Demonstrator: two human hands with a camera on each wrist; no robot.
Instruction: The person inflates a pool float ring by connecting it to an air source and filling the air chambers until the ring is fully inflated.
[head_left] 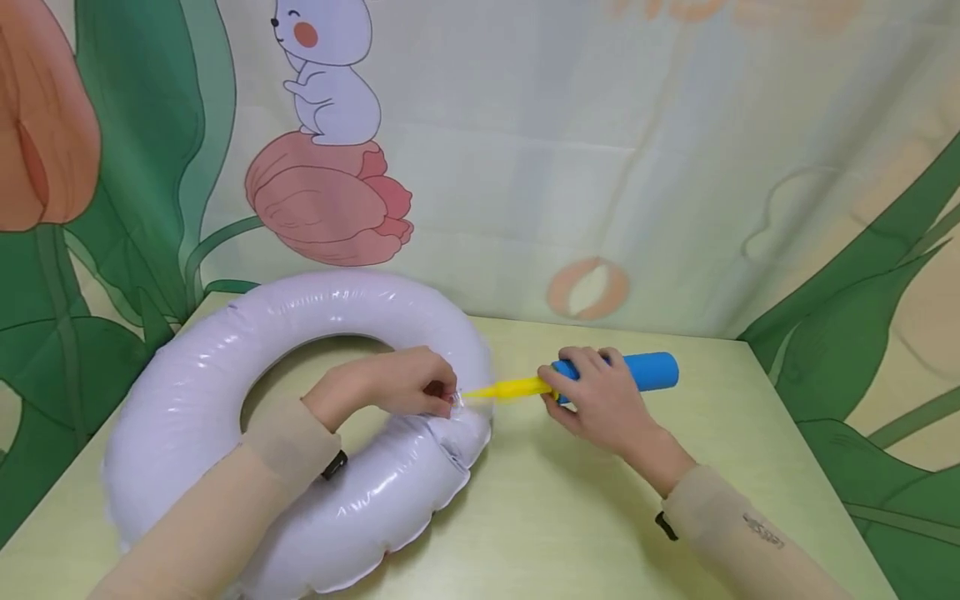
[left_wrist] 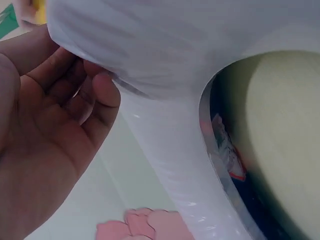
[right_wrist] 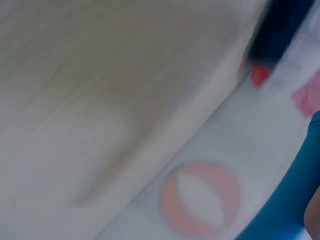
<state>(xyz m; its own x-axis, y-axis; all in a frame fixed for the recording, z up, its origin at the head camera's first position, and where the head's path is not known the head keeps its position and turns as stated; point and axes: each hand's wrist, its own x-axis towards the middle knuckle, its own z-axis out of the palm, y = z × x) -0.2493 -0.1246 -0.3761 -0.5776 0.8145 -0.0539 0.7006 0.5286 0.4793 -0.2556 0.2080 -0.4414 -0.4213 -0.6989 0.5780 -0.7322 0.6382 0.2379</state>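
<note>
A white inflatable swim ring (head_left: 172, 417), puffed up and shiny with wrinkled seams, lies on the table to the left. My left hand (head_left: 408, 382) reaches across its hole and pinches the clear valve (head_left: 460, 400) on its right side. In the left wrist view the fingers of that hand (left_wrist: 55, 120) curl against the ring's edge, hiding the valve. My right hand (head_left: 603, 400) grips a blue hand pump (head_left: 657, 371) held above the table. Its yellow nozzle (head_left: 517, 387) points left, with the tip at the valve; whether it is inside cannot be told.
The pale green table (head_left: 570, 517) meets a hanging cloth backdrop (head_left: 510, 167) printed with tulips and a white animal. A dark printed underside (left_wrist: 232, 160) of the ring shows in the left wrist view. The ring reaches the table's back edge.
</note>
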